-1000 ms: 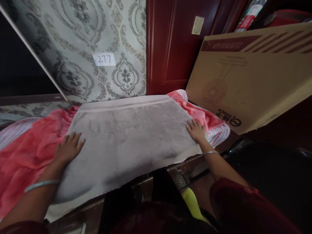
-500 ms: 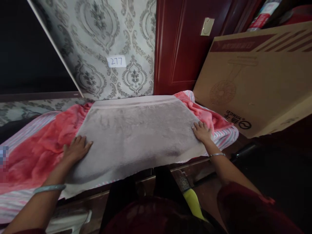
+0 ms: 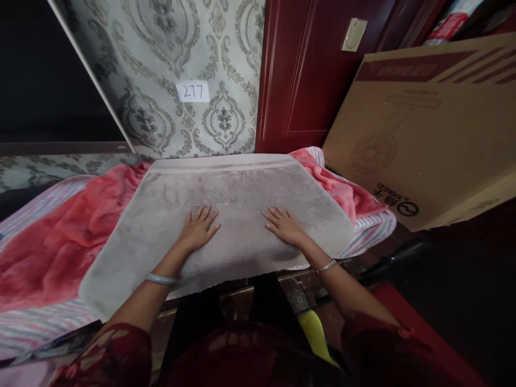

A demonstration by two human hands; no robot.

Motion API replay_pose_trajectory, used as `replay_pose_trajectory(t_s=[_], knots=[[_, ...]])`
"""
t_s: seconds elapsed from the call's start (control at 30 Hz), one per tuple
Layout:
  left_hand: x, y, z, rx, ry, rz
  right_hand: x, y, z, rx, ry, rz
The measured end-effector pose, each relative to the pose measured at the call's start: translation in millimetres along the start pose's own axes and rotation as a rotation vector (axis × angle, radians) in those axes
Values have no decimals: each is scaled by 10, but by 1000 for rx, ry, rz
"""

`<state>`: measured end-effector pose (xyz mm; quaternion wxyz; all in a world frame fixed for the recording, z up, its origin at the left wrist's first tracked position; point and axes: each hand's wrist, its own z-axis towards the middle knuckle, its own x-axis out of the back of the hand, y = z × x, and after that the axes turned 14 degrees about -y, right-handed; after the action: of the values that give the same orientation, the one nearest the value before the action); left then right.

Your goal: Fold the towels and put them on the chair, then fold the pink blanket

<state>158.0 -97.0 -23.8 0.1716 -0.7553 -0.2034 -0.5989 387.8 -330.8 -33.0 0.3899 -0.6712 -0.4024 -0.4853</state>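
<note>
A grey plush mat (image 3: 237, 236) with a pale border lies spread out flat in front of me. Flat on its left-middle part rests my left hand (image 3: 198, 227), fingers spread. My right hand (image 3: 284, 224) lies palm down to the right of the middle, its fingers also apart. Under the mat, a red fleece blanket (image 3: 76, 242) shows in crumpled folds on the left and again on the right. Beneath that is a striped cloth (image 3: 44, 328) in pink, white and grey, visible at both ends.
Behind the mat stands a patterned wall with a paper label (image 3: 193, 91) reading 277. A dark screen (image 3: 52, 75) is at left. A dark red door panel (image 3: 298, 70) and a large cardboard box (image 3: 415, 123) stand at right. A yellow-green object (image 3: 316, 333) is low down near my legs.
Both hands have moved inward from the mat's left and right sides towards its middle. The mat's front left corner now lies spread further out to the left.
</note>
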Motion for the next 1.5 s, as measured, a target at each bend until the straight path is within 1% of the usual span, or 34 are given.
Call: replay_pose_trajectory(t_s=[0.1, 0.2, 0.27, 0.33, 0.4, 0.43, 0.5, 0.57, 0.6, 0.63, 0.67, 0.73, 0.8, 0.87, 0.93, 1.07, 1.13, 1.2, 1.23, 1.27, 1.3, 1.33, 1.43, 1.5], knots=[[-29, -43, 2, -7, 27, 2, -143, -84, -233, 194, 34, -27], [-25, -39, 5, -7, 37, 1, -288, -223, -500, 362, 63, 3], [-19, -27, 2, -3, 39, -7, -309, -269, -595, 450, 53, 63], [-17, -18, -3, -5, 43, -18, -238, -231, -550, 491, 53, 139], [-15, -16, -8, -10, 45, -29, -89, -118, -351, 444, 95, 192], [-14, -17, -10, -13, 45, -34, -2, -47, -208, 380, 126, 205], [-12, -25, -15, -16, 43, -47, 161, 85, 109, 184, 167, 209], [-7, -40, -19, -16, 44, -66, 269, 165, 387, -31, 141, 192], [-5, -50, -20, -17, 43, -76, 296, 180, 490, -113, 109, 172], [-3, -60, -20, -17, 45, -84, 305, 180, 563, -168, 73, 146], [-1, -71, -19, -18, 48, -90, 301, 166, 607, -194, 40, 120], [0, -89, -13, -25, 59, -97, 268, 101, 620, -181, -6, 79], [-1, -97, -7, -30, 71, -105, 220, -15, 557, -93, -42, 49], [-2, -90, -7, -34, 73, -111, 164, -192, 445, 48, -74, 14], [-2, -71, -15, -31, 73, -116, 92, -427, 300, 189, -77, -20], [11, -20, -56, -33, 84, -128, -103, -958, -47, 399, -24, -48], [24, -9, -88, -43, 82, -131, -189, -1162, -209, 522, -17, -32], [33, -24, -141, -60, 50, -127, -225, -1266, -316, 652, -33, 8], [32, -45, -181, -64, 27, -124, -218, -1272, -335, 689, -39, 36], [26, -79, -232, -60, 6, -121, -194, -1246, -327, 696, -35, 66], [13, -126, -297, -43, -9, -118, -156, -1189, -292, 667, -21, 93], [-6, -186, -374, -14, -18, -115, -108, -1106, -232, 604, 4, 114], [-93, -443, -666, 123, -8, -102, 29, -786, 42, 347, 75, 132], [-159, -648, -872, 236, 4, -95, 56, -605, 225, 215, 79, 115]])
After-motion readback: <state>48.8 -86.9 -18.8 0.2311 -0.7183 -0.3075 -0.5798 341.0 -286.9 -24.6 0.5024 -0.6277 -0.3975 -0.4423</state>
